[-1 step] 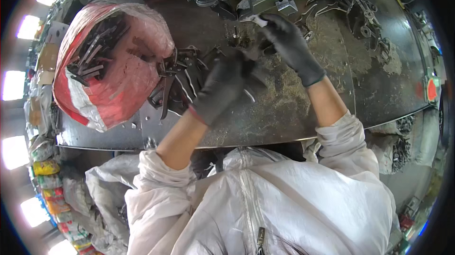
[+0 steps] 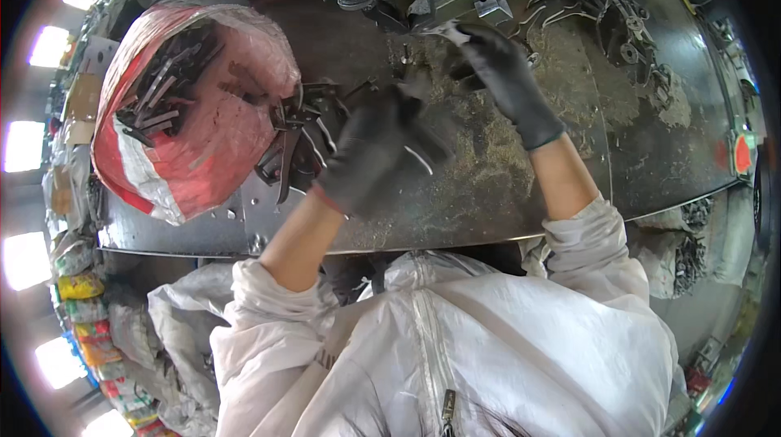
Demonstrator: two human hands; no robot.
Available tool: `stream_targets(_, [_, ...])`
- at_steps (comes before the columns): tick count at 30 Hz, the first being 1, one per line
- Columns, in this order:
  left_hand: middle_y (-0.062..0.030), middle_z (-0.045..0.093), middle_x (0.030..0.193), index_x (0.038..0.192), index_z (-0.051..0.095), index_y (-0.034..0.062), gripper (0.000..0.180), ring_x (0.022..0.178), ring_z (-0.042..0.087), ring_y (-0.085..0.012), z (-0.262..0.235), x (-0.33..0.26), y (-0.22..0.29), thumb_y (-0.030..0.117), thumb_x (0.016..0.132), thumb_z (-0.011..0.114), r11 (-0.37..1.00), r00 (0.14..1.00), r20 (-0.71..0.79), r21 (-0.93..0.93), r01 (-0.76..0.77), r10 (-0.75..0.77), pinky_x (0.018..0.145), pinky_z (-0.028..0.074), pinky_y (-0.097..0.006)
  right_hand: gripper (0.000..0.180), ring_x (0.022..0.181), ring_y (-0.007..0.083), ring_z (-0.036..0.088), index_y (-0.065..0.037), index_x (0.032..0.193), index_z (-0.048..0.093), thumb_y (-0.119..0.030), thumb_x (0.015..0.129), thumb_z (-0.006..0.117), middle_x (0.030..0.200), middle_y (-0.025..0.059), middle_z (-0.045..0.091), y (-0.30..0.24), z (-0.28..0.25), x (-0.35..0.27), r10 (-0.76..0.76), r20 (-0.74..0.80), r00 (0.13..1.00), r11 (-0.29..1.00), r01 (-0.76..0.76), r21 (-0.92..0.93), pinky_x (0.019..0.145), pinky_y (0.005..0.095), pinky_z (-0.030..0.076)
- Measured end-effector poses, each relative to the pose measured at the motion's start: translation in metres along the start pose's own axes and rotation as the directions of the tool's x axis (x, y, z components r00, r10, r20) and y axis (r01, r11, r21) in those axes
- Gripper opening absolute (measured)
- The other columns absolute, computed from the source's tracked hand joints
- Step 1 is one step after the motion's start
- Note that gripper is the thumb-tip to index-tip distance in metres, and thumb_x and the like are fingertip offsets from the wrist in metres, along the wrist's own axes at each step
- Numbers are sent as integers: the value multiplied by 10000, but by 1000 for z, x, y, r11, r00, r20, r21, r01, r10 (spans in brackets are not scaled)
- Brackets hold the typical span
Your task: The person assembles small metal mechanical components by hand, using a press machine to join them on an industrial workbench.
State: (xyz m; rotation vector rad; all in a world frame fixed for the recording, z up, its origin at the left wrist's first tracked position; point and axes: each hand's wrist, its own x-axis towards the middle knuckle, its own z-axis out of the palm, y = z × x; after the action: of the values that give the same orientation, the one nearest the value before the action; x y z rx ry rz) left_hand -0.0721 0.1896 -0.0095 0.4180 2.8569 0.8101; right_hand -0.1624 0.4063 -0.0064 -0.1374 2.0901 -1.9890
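While the black-gloved right hand (image 2: 492,51) pinches a shiny metal piece (image 2: 445,29), work appears midway.
Dark metal levers (image 2: 285,162) lie piled; the black-gloved left hand (image 2: 368,144) is blurred, grip indeterminable.

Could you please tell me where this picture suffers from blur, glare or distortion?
Head view: the left hand is smeared, probably by motion, while the right hand looks sharper; head view: the windows along the left side are blown out to white; head view: the table has a front edge that bows, and the picture's corners fall to black.
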Motion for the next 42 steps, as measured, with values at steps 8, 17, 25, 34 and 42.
stream_targets(8, [-178, 744, 938, 1114, 717, -42, 496, 921, 709, -246, -42, 13, -19, 426, 1074, 559, 772, 930, 40, -545, 327, -365, 818, 520, -403, 423, 716, 125, 689, 76, 1265, 622, -246, 1011, 725, 966, 95, 722, -4, 8, -7, 102, 73, 992, 896, -123, 426, 631, 240, 580])
stream_targets(17, [-195, 716, 1220, 1381, 609, -29, 688, 1169, 668, -242, -42, 26, -10, 571, 1055, 531, 880, 962, -90, -433, 196, -259, 1022, 491, -358, 344, 763, 104, 680, 43, 1308, 622, -162, 1035, 662, 1020, 80, 727, -11, 27, -12, 95, -34, 995, 950, -80, 302, 611, 215, 552])
stream_targets(25, [-166, 747, 1077, 1277, 658, -52, 585, 1019, 711, -264, -32, 47, -44, 482, 1072, 539, 739, 982, 70, -650, 179, -176, 947, 534, -390, 326, 828, 106, 675, 27, 1338, 598, -55, 1023, 609, 1030, 64, 726, -12, 45, -11, 101, 91, 991, 977, -116, 178, 692, 260, 566])
stream_targets(34, [-219, 731, 1018, 1175, 683, 28, 250, 867, 747, -279, -72, 37, -95, 209, 1024, 600, 983, 922, -364, 70, 170, -133, 767, 568, -409, 338, 733, 105, 654, 34, 1330, 586, -83, 1016, 628, 1003, 78, 719, 35, 32, 0, 114, 165, 980, 938, -161, 306, 675, 244, 556])
stream_targets(42, [-194, 676, 1133, 1104, 686, 96, 195, 1164, 629, -396, -125, -30, -323, 119, 931, 600, 679, 919, -291, 621, 392, -266, 924, 529, -512, 362, 750, 110, 676, 33, 1344, 586, -119, 1022, 648, 993, 78, 716, 25, 49, -4, 96, 149, 984, 957, -133, 258, 660, 252, 561])
